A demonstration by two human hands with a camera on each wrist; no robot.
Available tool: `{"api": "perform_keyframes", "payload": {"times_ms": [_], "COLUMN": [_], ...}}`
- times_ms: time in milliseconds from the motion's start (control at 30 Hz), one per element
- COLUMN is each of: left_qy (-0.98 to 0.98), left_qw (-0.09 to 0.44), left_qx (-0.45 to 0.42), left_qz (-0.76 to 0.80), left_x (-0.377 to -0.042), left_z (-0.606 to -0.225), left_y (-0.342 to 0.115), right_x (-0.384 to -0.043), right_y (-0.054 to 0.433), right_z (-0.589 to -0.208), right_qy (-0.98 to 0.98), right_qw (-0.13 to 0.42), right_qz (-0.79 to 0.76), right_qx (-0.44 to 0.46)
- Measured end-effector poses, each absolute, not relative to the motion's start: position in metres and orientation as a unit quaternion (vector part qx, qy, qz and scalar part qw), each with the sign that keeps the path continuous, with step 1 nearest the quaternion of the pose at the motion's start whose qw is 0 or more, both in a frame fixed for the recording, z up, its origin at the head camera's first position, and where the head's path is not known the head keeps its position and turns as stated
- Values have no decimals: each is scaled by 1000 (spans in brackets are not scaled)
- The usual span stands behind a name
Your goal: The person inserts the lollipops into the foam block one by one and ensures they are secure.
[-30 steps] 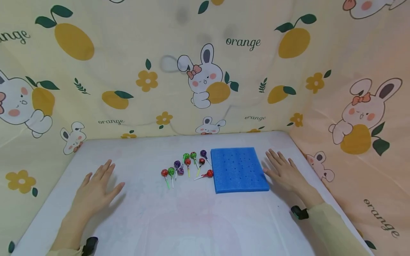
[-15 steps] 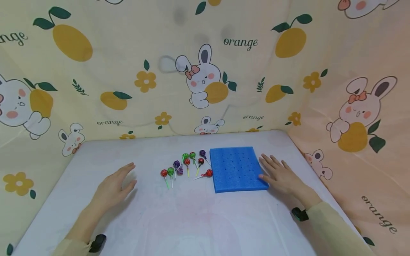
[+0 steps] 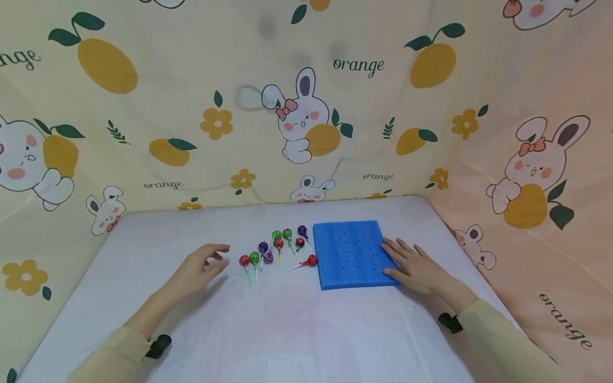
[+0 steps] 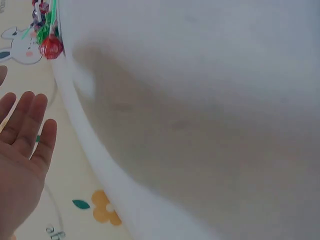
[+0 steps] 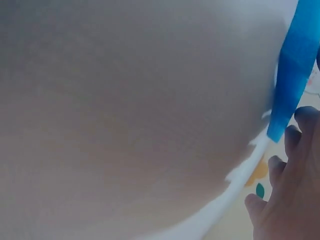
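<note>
Several lollipops with red, green and purple wrappers lie loosely grouped mid-table, among them a red lollipop [image 3: 244, 260] at the left and a purple lollipop [image 3: 302, 230] at the back. My left hand [image 3: 197, 267] hovers just left of them, empty, fingers relaxed and slightly bent. In the left wrist view its spread fingers show below a red lollipop [image 4: 51, 47]. To the right of the lollipops lies a square blue foam block [image 3: 354, 255] with rows of small holes. My right hand [image 3: 417, 268] has its extended fingertips at the block's right edge.
Another red lollipop [image 3: 312, 260] lies right against the block's left edge. The white table [image 3: 287, 335] ends at a back edge against a printed cloth [image 3: 191, 106] with rabbits and oranges. Both wrists wear black bands.
My left hand has moved right toward the lollipops, its fingers bending a little. My right hand has shifted slightly left, up to the foam block's edge. The lollipops lie as before.
</note>
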State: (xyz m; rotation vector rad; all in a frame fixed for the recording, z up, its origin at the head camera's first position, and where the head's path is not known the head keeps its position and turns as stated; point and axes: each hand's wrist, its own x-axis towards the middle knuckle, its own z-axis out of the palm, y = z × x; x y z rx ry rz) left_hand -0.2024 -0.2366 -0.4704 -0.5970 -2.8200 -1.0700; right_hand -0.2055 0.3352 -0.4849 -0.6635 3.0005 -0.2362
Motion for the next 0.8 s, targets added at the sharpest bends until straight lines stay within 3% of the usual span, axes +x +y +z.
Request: {"api": "perform_keyframes", "payload": {"times_ms": [233,800], "left_qy": [-913,-908], "left_qw": [24,-59], "left_qx": [-192,-193], "left_qz": [-360,-368], "left_x": [-217,-242], "left_z": [-472,-485], "left_y": [-223,-206], "right_x": [-207,-208], "right_y": [337,337], "right_z": [-489,-489], "right_qy": [973,973], "right_qw": [37,43], "right_qz": [-69,-77], "right_qx": [-216,-215]}}
